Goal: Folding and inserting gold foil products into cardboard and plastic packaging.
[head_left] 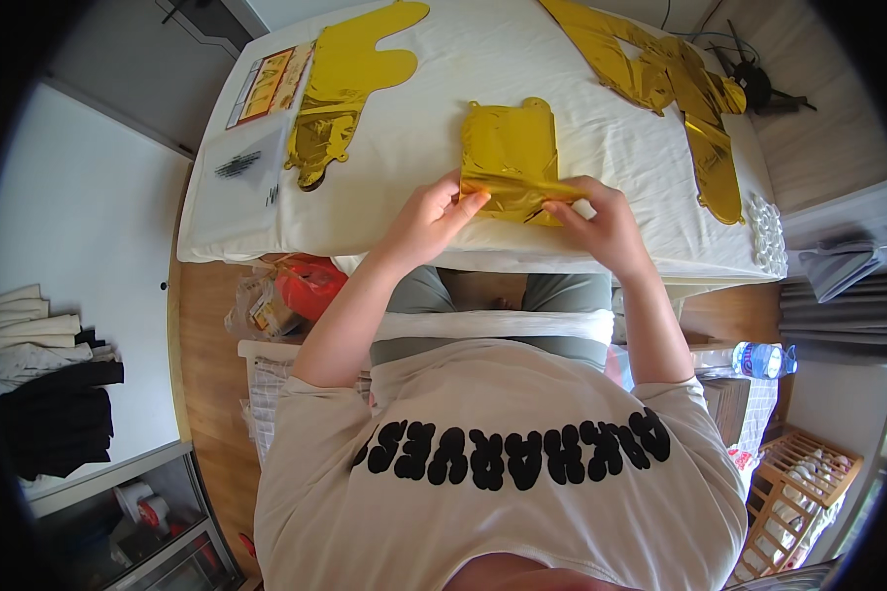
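Observation:
A gold foil balloon point(509, 146), flat and folded into a rough rectangle, lies on the white-covered table in front of me. My left hand point(438, 215) pinches its near left edge between thumb and fingers. At the near right edge my right hand point(599, 219) grips the same foil, and a creased fold stretches between both hands. Another flat gold foil balloon point(357, 61) is spread to the left, its near end crinkled. More gold foil point(705, 148) lies in a long, bent shape at the far right.
On the table's left lie a printed picture sheet point(270, 85) and a clear plastic bag point(233, 187) with small dark pieces. Clear rings or packets point(765, 234) sit at the right edge, near a black stand point(754, 84). A red bag point(310, 286) is below the table.

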{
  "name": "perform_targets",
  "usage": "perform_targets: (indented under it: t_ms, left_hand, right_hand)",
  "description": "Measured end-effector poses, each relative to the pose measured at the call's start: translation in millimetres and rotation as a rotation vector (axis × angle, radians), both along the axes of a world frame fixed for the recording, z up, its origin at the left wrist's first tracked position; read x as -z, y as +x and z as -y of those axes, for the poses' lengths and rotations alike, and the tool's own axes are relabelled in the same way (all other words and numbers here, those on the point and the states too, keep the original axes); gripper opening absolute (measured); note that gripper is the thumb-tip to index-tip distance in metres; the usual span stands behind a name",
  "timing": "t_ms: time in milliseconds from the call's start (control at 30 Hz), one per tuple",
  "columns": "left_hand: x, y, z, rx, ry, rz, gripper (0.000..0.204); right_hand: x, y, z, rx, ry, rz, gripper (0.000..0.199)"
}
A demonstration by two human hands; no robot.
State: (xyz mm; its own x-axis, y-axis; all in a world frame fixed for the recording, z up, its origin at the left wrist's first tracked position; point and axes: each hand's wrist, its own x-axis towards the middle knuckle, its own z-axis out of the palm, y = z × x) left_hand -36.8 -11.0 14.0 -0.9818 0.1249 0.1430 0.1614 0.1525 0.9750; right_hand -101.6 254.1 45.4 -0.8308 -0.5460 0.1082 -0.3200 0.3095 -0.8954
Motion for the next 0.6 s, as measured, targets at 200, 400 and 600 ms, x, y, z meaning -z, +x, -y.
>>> perform_targets:
  t_ms: [200,400,600]
  left_hand:
    - [-13.8,11.6,18.1,0.252,-0.527,-0.488,0.037]
    - [-8.0,1.6,27.0,0.209,-0.699,-0.584,0.047]
    - [-13.6,-4.5,34.3,0.305,-0.575,-0.358,0.038]
  right_hand:
    - [14.9,9.3,-19.5,-0.231,0.074,-0.791,0.032]
    - [20.7,4.6,-9.3,-0.167,0.149,-0.783,0.027]
    - [25.9,-2.7,-4.9,-0.187,0.176,-0.732,0.027]
